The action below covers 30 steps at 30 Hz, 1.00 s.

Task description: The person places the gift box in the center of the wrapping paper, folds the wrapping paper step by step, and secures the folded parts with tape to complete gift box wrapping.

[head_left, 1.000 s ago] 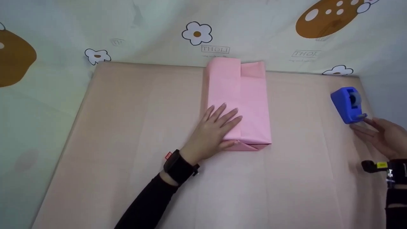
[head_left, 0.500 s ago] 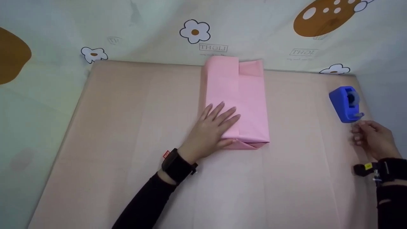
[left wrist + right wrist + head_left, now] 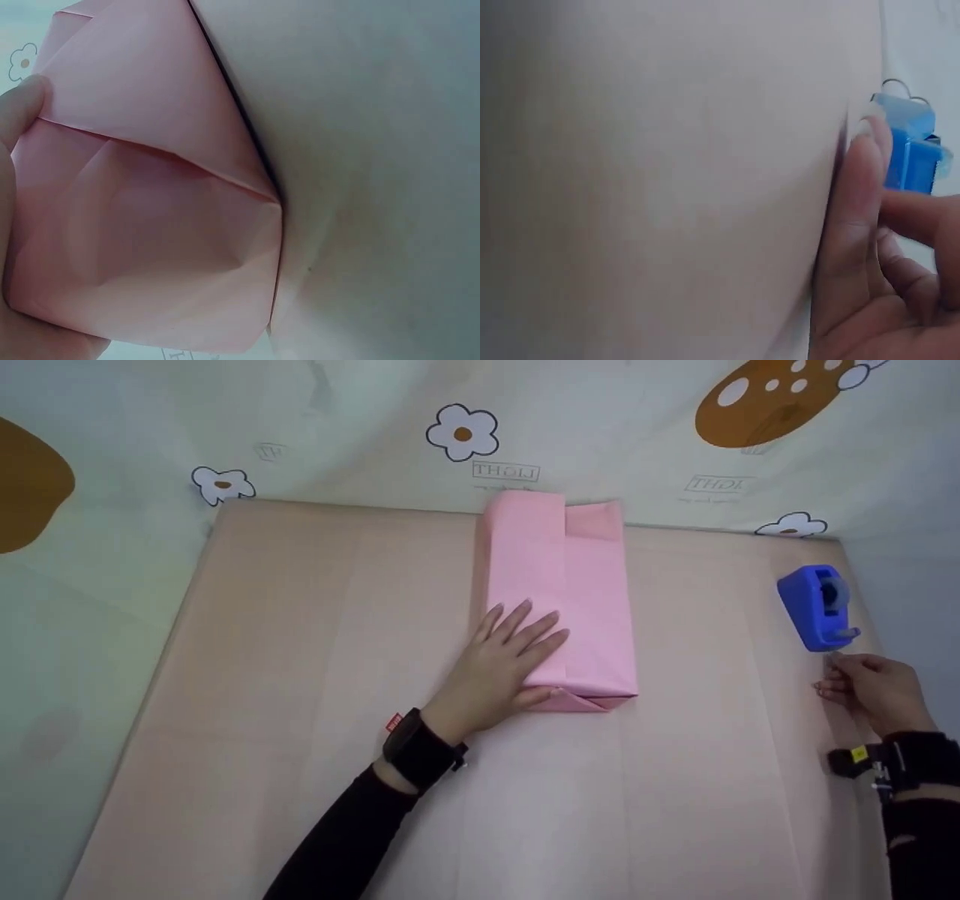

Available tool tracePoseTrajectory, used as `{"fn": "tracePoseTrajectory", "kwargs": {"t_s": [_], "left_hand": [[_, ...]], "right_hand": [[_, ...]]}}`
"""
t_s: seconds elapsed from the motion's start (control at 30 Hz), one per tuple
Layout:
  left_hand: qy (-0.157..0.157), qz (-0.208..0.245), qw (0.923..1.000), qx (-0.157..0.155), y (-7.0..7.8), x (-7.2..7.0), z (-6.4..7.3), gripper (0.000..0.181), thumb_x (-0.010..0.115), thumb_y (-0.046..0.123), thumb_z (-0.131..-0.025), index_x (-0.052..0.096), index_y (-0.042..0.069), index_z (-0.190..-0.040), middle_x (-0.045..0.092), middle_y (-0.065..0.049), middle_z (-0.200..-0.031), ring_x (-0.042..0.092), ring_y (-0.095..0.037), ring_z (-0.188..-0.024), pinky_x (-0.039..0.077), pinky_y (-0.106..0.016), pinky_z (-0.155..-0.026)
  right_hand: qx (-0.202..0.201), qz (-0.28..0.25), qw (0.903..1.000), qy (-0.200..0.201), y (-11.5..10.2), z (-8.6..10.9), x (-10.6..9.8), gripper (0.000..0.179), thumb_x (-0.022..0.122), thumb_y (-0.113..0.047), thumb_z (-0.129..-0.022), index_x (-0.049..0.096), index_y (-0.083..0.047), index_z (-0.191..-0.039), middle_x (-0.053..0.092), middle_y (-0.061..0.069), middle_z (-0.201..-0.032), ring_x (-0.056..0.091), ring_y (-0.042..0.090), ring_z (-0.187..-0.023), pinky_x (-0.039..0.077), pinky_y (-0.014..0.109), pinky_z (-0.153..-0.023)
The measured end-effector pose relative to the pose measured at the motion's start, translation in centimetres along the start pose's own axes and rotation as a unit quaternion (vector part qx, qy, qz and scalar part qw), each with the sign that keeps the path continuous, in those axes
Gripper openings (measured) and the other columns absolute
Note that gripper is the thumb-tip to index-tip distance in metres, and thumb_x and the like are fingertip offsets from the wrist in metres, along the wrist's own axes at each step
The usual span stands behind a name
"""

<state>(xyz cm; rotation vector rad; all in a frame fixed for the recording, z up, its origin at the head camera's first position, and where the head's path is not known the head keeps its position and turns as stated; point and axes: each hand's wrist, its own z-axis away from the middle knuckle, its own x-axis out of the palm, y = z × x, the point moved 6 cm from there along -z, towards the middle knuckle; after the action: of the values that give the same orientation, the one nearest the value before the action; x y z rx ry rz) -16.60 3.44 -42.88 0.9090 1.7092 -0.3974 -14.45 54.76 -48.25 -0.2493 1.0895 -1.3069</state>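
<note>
A pink paper-wrapped package (image 3: 600, 607) lies on the table, its near end showing folded flaps (image 3: 150, 217). Spread flat across the package's lower left, my left hand (image 3: 499, 675) presses on the paper, thumb at the near edge. At the far right stands a blue tape dispenser (image 3: 814, 611) holding a roll of clear tape (image 3: 835, 592). Just below its near end, my right hand (image 3: 881, 690) has thumb and forefinger pinched together on a small piece of clear tape, which barely shows at the fingertips. The right wrist view has the dispenser behind those fingers.
A light beige cover (image 3: 360, 607) spreads over the table, with faint creases. Behind it and at both sides hangs a pale sheet (image 3: 360, 427) printed with flowers and brown shapes. The package's far end reaches the table's back edge.
My right hand has moved left and slightly down, its fingers going from extended by the dispenser to pinched. My left hand stays on the package; the dispenser stays in place.
</note>
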Motion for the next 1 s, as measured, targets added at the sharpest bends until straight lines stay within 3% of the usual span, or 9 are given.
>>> {"fn": "tracePoseTrajectory", "kwargs": {"t_s": [0.1, 0.2, 0.37, 0.5, 0.57, 0.7, 0.87, 1.0], "left_hand": [[-0.002, 0.007, 1.0000, 0.005, 0.4, 0.1, -0.3, 0.067, 0.050, 0.060, -0.099, 0.045, 0.022, -0.154, 0.041, 0.001, -0.162, 0.032, -0.030, -0.154, 0.021, -0.053, -0.127], [-0.006, 0.015, 0.9998, 0.006, 0.6, 0.0, -0.4, 0.067, 0.050, 0.060, -0.099, 0.044, 0.023, -0.154, 0.041, 0.001, -0.163, 0.030, -0.029, -0.155, 0.020, -0.053, -0.128], [-0.002, 0.012, 0.9999, 0.009, 0.6, -0.4, -0.2, 0.067, 0.049, 0.059, -0.099, 0.043, 0.022, -0.155, 0.040, 0.001, -0.163, 0.030, -0.030, -0.154, 0.020, -0.053, -0.127], [0.003, -0.015, 0.9999, 0.008, 0.4, -0.5, 0.2, 0.068, 0.049, 0.060, -0.099, 0.044, 0.022, -0.154, 0.041, 0.000, -0.162, 0.033, -0.031, -0.153, 0.023, -0.054, -0.126], [0.006, -0.032, 0.9995, 0.007, 0.3, -0.5, 0.3, 0.068, 0.049, 0.061, -0.099, 0.044, 0.022, -0.154, 0.042, 0.000, -0.162, 0.035, -0.031, -0.152, 0.025, -0.054, -0.125], [0.008, -0.055, 0.9984, 0.004, 0.2, -0.6, 0.4, 0.069, 0.049, 0.063, -0.097, 0.046, 0.022, -0.153, 0.044, 0.001, -0.161, 0.037, -0.030, -0.151, 0.028, -0.054, -0.124], [-0.010, -0.067, 0.9977, 0.002, 0.3, -0.5, 0.3, 0.069, 0.048, 0.062, -0.098, 0.044, 0.022, -0.154, 0.042, 0.001, -0.162, 0.036, -0.030, -0.152, 0.027, -0.054, -0.125], [-0.021, -0.060, 0.9980, 0.001, 0.4, -0.3, 0.1, 0.069, 0.047, 0.061, -0.099, 0.042, 0.022, -0.155, 0.040, 0.001, -0.163, 0.034, -0.030, -0.153, 0.025, -0.054, -0.125]], "right_hand": [[-0.018, 0.113, 0.9932, -0.021, -0.6, 2.6, 1.0, 0.052, 0.044, -0.044, -0.105, 0.055, 0.003, -0.124, 0.064, -0.009, -0.075, 0.067, 0.006, -0.068, 0.061, 0.025, -0.067], [-0.045, 0.164, 0.9826, -0.075, -2.4, 7.2, 4.3, 0.056, 0.042, -0.046, -0.106, 0.060, 0.006, -0.120, 0.065, -0.006, -0.078, 0.064, 0.009, -0.067, 0.059, 0.028, -0.063], [-0.068, 0.083, 0.9664, -0.233, -5.2, 15.8, 14.1, 0.040, 0.049, -0.032, -0.106, 0.070, 0.000, -0.094, 0.066, -0.006, -0.069, 0.062, 0.009, -0.058, 0.055, 0.028, -0.054], [-0.077, 0.004, 0.9457, -0.316, -6.3, 19.5, 22.4, 0.035, 0.053, -0.021, -0.102, 0.069, -0.001, -0.078, 0.064, -0.006, -0.059, 0.058, 0.008, -0.048, 0.050, 0.024, -0.047], [-0.079, -0.019, 0.9434, -0.321, -6.8, 19.9, 25.4, 0.034, 0.053, -0.019, -0.100, 0.068, -0.002, -0.075, 0.063, -0.006, -0.057, 0.058, 0.007, -0.045, 0.049, 0.022, -0.046], [-0.075, -0.055, 0.9524, -0.290, -8.0, 19.7, 28.9, 0.031, 0.053, -0.017, -0.098, 0.068, -0.002, -0.074, 0.064, -0.004, -0.057, 0.059, 0.007, -0.046, 0.049, 0.022, -0.046], [-0.084, -0.124, 0.9586, -0.242, -9.3, 19.3, 30.2, 0.032, 0.051, -0.015, -0.100, 0.068, 0.005, -0.082, 0.065, -0.001, -0.059, 0.061, 0.010, -0.049, 0.052, 0.024, -0.048], [-0.096, -0.145, 0.9633, -0.204, -9.8, 19.1, 30.4, 0.037, 0.052, -0.020, -0.103, 0.069, 0.009, -0.088, 0.068, 0.001, -0.061, 0.063, 0.011, -0.050, 0.054, 0.026, -0.050]]}}
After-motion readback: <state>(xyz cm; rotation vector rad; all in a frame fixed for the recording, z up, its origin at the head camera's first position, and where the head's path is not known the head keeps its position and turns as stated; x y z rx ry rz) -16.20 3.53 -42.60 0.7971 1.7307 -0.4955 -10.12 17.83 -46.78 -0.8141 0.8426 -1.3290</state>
